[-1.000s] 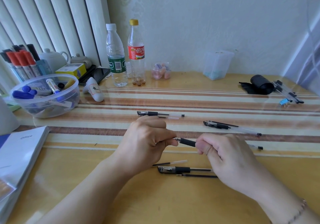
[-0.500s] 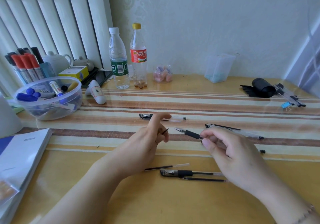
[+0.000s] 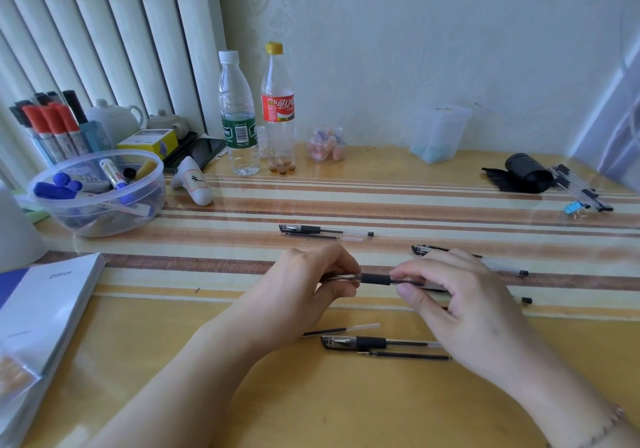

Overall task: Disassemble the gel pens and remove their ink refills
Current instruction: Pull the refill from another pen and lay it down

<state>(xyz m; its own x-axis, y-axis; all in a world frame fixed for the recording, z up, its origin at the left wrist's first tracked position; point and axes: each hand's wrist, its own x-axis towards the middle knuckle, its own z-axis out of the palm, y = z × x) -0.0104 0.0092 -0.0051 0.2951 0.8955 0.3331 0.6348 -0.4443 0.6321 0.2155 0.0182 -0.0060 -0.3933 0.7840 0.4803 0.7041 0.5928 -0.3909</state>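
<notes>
Above table, left hand back pinching gel pen tip; right hand grip holds barrel.

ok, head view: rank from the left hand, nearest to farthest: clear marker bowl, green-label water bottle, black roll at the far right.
Measured from the left hand, which pinches the gel pen:
1. Green-label water bottle, behind the hand, by the wall.
2. Clear marker bowl, far left of the table; its gap is close to the bottle's, so this order is loose.
3. Black roll, far right, clearly farthest.
</notes>
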